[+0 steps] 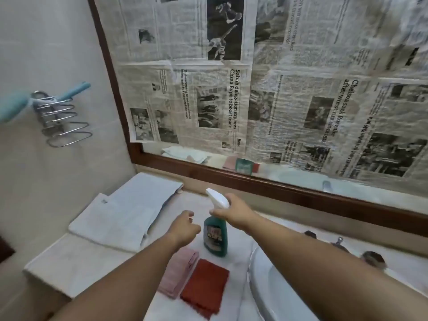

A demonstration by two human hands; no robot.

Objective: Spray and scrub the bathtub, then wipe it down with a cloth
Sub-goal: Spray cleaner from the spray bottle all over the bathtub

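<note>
— On the pale ledge beside the bathtub, where does the spray bottle stand?

— It stands upright on the ledge, near the window frame. The body is green and the spray head is white. The right hand comes from the right side and grips the bottle at the neck, just under the white head, with the fingers curled around it.

— And the left hand?

— It is just beside the bottle, on its left, but it does not touch it. The fingers are loosely curled and they hold nothing.

— Which cloths do you see?

— A pink cloth and a red cloth lie folded side by side on the ledge, in front of the bottle and under the left forearm. The red one is nearer to the tub. Further left lie white folded towels.

— What else is around?

— Newspaper covers the window behind the ledge. On the left wall hangs a metal rack with a blue brush in it. Taps sit on the ledge at the right, behind the right arm.
</note>
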